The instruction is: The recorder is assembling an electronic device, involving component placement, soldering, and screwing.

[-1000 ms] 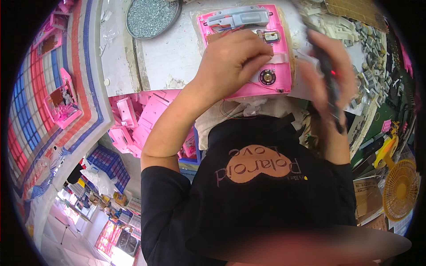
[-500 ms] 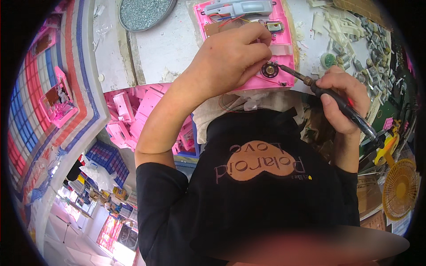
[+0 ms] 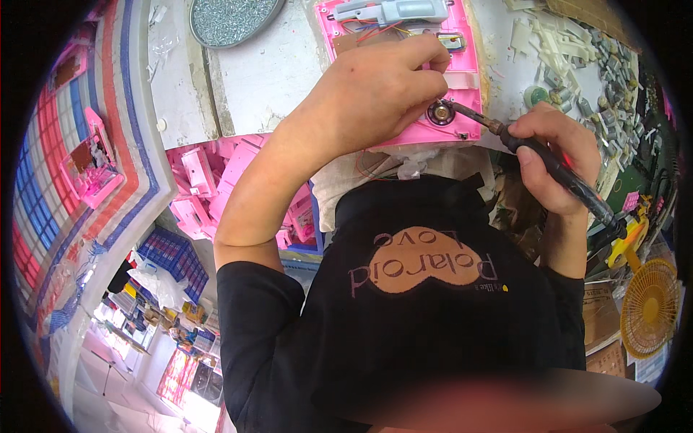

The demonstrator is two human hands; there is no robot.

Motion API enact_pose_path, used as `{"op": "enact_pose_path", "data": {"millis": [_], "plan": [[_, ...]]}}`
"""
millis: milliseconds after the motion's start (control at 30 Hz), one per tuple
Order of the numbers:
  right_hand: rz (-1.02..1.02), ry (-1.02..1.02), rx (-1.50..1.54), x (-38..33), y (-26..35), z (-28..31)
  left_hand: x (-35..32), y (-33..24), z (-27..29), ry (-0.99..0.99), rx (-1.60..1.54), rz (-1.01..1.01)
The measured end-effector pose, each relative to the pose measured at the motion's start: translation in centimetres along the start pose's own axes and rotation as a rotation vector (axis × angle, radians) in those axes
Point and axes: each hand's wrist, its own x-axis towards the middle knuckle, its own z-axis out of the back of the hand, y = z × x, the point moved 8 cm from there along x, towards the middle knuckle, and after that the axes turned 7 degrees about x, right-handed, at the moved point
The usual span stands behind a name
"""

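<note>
My right hand [image 3: 559, 155] grips a black soldering iron [image 3: 590, 200], fingers wrapped round its handle. The iron slants up to the left, its tip at the edge of a small round speaker [image 3: 441, 113]. That speaker sits in the near part of an open pink plastic casing [image 3: 426, 134]. My left hand [image 3: 393, 86] rests over the casing, thumb and fingers pinched together just beside the iron's tip. Whatever lies in that pinch is hidden or too small to name. Past my left hand, the casing holds thin wires, a brown board [image 3: 354, 41] and a grey-blue part [image 3: 393, 12].
A round dish of small screws [image 3: 234, 18] stands at the far left. Small motors [image 3: 592, 108], white plastic pieces [image 3: 567, 47] and a green-topped roll [image 3: 535, 95] lie at the right. Pink casing parts [image 3: 224, 169] fill a bin below the table edge. A yellow fan [image 3: 650, 309] is lower right.
The iron's tip stays by the speaker and both hands keep their hold. My left forearm and elbow have shifted slightly left; the wires behind my left hand lie a little differently.
</note>
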Motion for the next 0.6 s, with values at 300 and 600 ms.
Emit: {"op": "enact_pose_path", "data": {"millis": [300, 600], "plan": [[-0.105, -0.057, 0.053, -0.6, 0.6, 0.5, 0.1, -0.2, 0.0, -0.002, 0.052, 0.019], [-0.132, -0.239, 0.161, -2.9, 0.2, 3.4, 0.1, 0.9, 0.1, -0.017, -0.150, 0.023]]}}
